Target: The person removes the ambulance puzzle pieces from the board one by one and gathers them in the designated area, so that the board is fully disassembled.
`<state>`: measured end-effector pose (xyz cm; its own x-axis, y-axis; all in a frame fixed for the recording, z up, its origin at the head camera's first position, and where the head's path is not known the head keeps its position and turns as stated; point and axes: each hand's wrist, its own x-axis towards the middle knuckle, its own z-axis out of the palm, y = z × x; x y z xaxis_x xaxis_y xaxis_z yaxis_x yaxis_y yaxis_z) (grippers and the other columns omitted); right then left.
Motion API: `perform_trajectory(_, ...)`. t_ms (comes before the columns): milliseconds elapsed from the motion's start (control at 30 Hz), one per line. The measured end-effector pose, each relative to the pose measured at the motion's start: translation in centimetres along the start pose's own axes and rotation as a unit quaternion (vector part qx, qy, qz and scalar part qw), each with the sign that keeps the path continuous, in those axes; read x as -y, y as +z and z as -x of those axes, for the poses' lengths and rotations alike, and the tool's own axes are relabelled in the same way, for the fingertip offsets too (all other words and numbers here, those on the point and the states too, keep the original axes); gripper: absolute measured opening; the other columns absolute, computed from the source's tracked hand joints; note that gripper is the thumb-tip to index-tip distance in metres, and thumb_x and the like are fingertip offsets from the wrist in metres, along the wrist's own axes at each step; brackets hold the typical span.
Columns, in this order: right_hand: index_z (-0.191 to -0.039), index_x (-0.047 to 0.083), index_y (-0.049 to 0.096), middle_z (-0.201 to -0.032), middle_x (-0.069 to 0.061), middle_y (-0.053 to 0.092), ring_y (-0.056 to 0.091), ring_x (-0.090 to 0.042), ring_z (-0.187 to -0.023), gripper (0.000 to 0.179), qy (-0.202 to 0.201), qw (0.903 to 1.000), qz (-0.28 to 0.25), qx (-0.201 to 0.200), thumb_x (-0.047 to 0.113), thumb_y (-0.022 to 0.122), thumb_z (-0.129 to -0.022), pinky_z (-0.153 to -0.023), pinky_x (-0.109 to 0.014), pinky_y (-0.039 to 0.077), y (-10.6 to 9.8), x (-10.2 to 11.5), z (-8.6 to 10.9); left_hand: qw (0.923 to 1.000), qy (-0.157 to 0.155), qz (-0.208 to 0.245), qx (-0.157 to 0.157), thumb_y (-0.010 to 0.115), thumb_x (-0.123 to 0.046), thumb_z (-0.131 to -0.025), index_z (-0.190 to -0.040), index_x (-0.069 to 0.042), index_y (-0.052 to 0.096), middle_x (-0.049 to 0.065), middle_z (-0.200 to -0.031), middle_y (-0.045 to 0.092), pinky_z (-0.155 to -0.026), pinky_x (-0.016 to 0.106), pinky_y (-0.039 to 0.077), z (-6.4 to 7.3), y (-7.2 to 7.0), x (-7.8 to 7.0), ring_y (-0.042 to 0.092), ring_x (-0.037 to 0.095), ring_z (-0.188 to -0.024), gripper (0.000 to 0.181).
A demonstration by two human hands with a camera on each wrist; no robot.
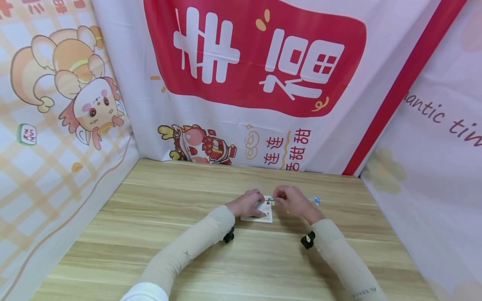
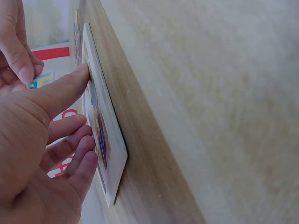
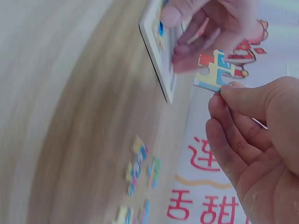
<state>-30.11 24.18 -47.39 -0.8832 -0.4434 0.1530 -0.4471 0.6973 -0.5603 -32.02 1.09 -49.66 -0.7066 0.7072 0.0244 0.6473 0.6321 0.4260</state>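
A white-framed jigsaw puzzle board (image 1: 267, 219) lies flat on the table, with some coloured pieces in it. My left hand (image 1: 244, 204) rests on the board; in the left wrist view its thumb (image 2: 77, 79) touches the face and the loosely bent fingers lie along the printed part. To the right of the board, my right hand (image 1: 295, 201) pinches a jigsaw piece (image 3: 212, 74) between thumb and fingers. That piece is yellow, blue and red, held above the table near the board's edge. The left hand covers part of the board.
Several loose jigsaw pieces (image 3: 136, 163) lie on the wooden table (image 1: 180, 259) to the right of the board, partly behind the right hand in the head view. A printed cloth (image 1: 256, 138) hangs at the table's back edge, with more cloth at both sides.
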Motion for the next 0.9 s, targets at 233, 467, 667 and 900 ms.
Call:
perform_trajectory(233, -0.098, 0.007, 0.072, -0.095, -0.008, 0.076, 0.067, -0.013, -0.086, 0.007, 0.029, 0.9995, 0.012, -0.004, 0.001, 0.069, -0.099, -0.078, -0.03, 0.059, -2.9, -1.5, 1.9, 0.9999, -0.012, -0.003, 0.009, 0.083, -0.032, -0.093, -0.131, -0.003, 0.069, 0.01, -0.125, 0.063, -0.106, 0.036, 0.05, 0.0, 0.0, -0.2, 0.058, 0.022, -0.112, 0.05)
perform_trajectory(467, -0.1, 0.006, 0.072, -0.095, -0.005, 0.074, 0.066, -0.015, -0.088, 0.004, 0.068, 0.9972, 0.028, -0.016, 0.005, 0.068, -0.101, -0.08, -0.034, 0.058, -5.6, -4.4, 4.5, 0.9996, -0.023, -0.008, 0.012, 0.083, -0.034, -0.093, -0.134, -0.005, 0.068, 0.008, -0.128, 0.062, -0.109, 0.036, 0.049, -0.1, 0.2, -0.1, 0.057, 0.021, -0.116, 0.052)
perform_trajectory(667, -0.098, 0.003, 0.071, -0.095, -0.005, 0.074, 0.068, -0.015, -0.088, 0.006, 0.071, 0.9958, 0.042, -0.04, 0.008, 0.07, -0.1, -0.077, -0.029, 0.059, -7.2, -6.8, 7.0, 0.9994, -0.031, 0.0, 0.015, 0.082, -0.034, -0.093, -0.135, -0.006, 0.068, 0.007, -0.13, 0.061, -0.108, 0.035, 0.049, -0.1, 0.3, 0.1, 0.056, 0.02, -0.116, 0.052)
perform_trajectory(900, -0.1, 0.0, 0.073, -0.094, -0.006, 0.076, 0.067, -0.011, -0.086, 0.01, 0.066, 0.994, 0.047, -0.073, 0.01, 0.072, -0.1, -0.076, -0.024, 0.058, -8.4, -8.9, 9.2, 0.9994, -0.03, 0.003, 0.016, 0.082, -0.034, -0.094, -0.136, -0.006, 0.068, 0.007, -0.13, 0.061, -0.108, 0.035, 0.049, -0.2, 0.4, 0.2, 0.056, 0.02, -0.116, 0.053)
